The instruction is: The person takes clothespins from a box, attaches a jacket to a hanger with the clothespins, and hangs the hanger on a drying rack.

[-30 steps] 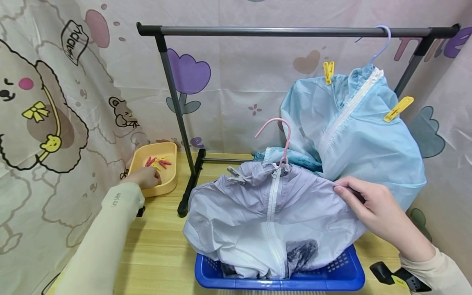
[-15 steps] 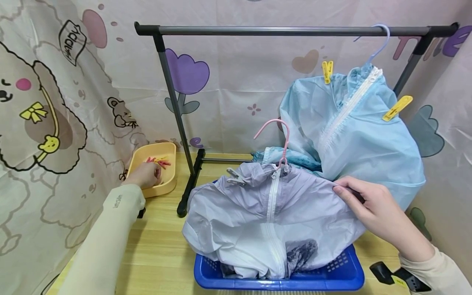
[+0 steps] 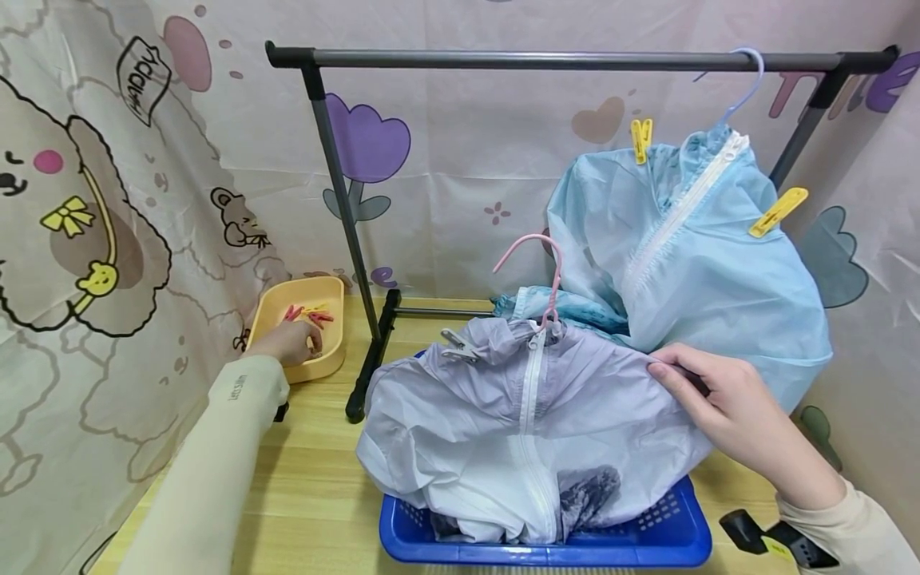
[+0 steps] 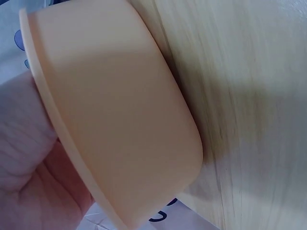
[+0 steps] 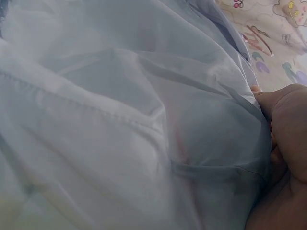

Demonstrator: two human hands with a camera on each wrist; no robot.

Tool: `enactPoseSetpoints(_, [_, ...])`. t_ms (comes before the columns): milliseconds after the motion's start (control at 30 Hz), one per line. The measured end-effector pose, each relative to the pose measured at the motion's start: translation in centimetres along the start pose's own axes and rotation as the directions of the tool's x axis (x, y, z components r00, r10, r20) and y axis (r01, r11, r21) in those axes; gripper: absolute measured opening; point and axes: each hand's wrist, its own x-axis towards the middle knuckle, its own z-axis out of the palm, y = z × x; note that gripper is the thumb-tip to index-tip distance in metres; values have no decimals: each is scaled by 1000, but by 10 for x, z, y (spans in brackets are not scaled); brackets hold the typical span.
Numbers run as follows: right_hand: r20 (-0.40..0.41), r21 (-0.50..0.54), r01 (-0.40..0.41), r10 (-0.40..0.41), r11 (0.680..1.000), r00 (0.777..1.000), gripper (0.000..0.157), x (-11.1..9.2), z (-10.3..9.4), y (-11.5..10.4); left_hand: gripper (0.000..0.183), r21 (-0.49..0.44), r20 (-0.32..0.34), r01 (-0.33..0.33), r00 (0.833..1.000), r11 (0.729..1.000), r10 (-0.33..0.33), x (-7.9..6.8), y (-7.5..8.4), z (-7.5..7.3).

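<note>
In the head view my left hand (image 3: 284, 343) reaches down into a yellow plastic tray (image 3: 332, 363) over red and yellow clothespins (image 3: 309, 314). Its fingertips are hidden, so I cannot tell whether they pinch one. The left wrist view shows the tray's outer wall (image 4: 120, 110) with the palm behind its rim. My right hand (image 3: 733, 407) pinches the shoulder of a pale lilac and white zip jacket (image 3: 467, 407), also filling the right wrist view. A pink hanger (image 3: 555, 271) sticks up from its collar. A grey clothespin (image 3: 458, 346) grips the jacket's other shoulder.
Under the jacket sits a blue basket (image 3: 546, 554). Behind stands a dark metal clothes rack (image 3: 503, 61) with a light blue jacket (image 3: 726, 263) on a blue hanger (image 3: 747, 88). Yellow clothespins (image 3: 779, 212) are clipped to it. Printed cloth backs the wooden table (image 3: 316, 495).
My left hand has shifted slightly to the right inside the tray, over the clothespins. The pink hanger's hook has tipped a little left. My right hand keeps its hold on the jacket.
</note>
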Motion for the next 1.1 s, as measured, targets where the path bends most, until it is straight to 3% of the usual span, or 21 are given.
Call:
enactPoseSetpoints(167, [1, 1, -3, 3, 1000, 1000, 29, 0, 0, 0, 24, -57, 30, 49, 998, 997, -48, -3, 3, -2])
enactPoseSetpoints(333, [7, 1, -11, 11, 1000, 1000, 29, -1, -1, -1, 8, -31, 4, 23, 1000, 999, -23, -1, 1, 0])
enactPoseSetpoints(367, [10, 1, -12, 12, 1000, 1000, 29, -1, -1, -1, 3, -23, -6, 23, 1000, 999, -23, 0, 0, 1])
enactPoseSetpoints(567, [15, 10, -24, 24, 1000, 1000, 28, 0, -1, -2, 39, -17, -95, 28, 995, 999, -29, 3, -3, 0])
enactPoseSetpoints(867, [30, 39, -57, 56, 998, 998, 28, 0, -1, -4, 10, -95, -214, -22, 977, 995, 2, -5, 11, -18])
enactPoseSetpoints(1100, [22, 56, -79, 78, 995, 997, 29, 1, -2, -6, 13, -90, -316, -84, 947, 992, 51, -15, 23, -30])
